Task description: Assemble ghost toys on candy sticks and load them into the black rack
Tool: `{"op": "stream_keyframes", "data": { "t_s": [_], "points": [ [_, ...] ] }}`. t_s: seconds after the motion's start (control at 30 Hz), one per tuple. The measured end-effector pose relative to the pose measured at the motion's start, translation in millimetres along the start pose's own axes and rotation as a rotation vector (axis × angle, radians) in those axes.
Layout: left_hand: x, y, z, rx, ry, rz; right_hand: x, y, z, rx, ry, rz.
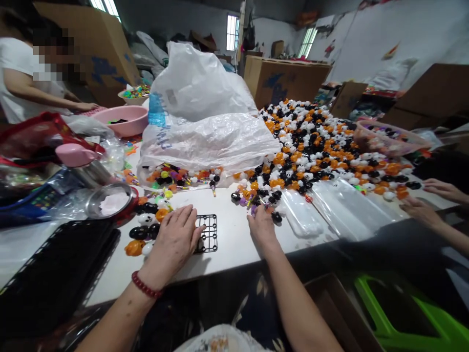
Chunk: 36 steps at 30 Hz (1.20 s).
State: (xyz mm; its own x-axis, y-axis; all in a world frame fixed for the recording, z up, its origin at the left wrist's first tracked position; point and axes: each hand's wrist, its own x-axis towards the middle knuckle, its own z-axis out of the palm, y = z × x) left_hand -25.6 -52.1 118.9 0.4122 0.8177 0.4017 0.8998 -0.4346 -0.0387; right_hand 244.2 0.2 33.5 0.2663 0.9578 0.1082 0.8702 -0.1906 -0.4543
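Note:
A black plastic grid (209, 233) lies flat on the white table. My left hand (178, 234) rests over its left part, fingers spread, with a red bead bracelet on the wrist. Left of that hand sit several orange, black and white figures (135, 247). My right hand (262, 227) reaches into a small cluster of black, orange and purple pieces (274, 198); its fingers are bent down and closed among them, and the piece they touch is too small to name.
A large heap of figures (311, 142) covers the back right, beside a white plastic sack (205, 98). Clear bags (351, 205) lie right of my right hand. Black trays (54, 264) are stacked left. Another person's hands (421, 210) are at far right; another person (29, 83) works at far left.

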Motion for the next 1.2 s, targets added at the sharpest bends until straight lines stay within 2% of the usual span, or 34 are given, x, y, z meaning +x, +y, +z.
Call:
{"op": "stream_keyframes", "data": {
  "t_s": [0.27,0.4,0.47,0.67,0.8,0.93,1.07,1.2],
  "points": [
    [-9,-9,-4.5,-0.034,-0.041,0.014,-24,-23,13,0.643,-0.039,0.099],
    [-11,-10,-4.8,-0.057,-0.043,0.026,-30,-38,17,1.012,-0.225,0.117],
    [-11,-11,-4.6,-0.058,-0.034,0.025,-31,-42,20,1.102,-0.282,0.11],
    [-7,-12,-1.9,-0.031,-0.017,0.033,-31,-49,28,1.169,-0.358,0.081],
    [-6,-12,-2.0,-0.033,-0.038,0.033,-27,-59,37,1.127,-0.373,0.082],
    [-8,-13,-0.1,-0.028,-0.046,0.031,-16,-80,53,1.071,-0.362,-0.024],
    [-9,-14,2.6,-0.038,-0.032,0.027,-3,-107,69,0.974,-0.415,-0.12],
    [-9,-13,1.5,-0.036,-0.037,0.03,3,-126,72,0.817,-0.448,-0.225]
  ]
}}
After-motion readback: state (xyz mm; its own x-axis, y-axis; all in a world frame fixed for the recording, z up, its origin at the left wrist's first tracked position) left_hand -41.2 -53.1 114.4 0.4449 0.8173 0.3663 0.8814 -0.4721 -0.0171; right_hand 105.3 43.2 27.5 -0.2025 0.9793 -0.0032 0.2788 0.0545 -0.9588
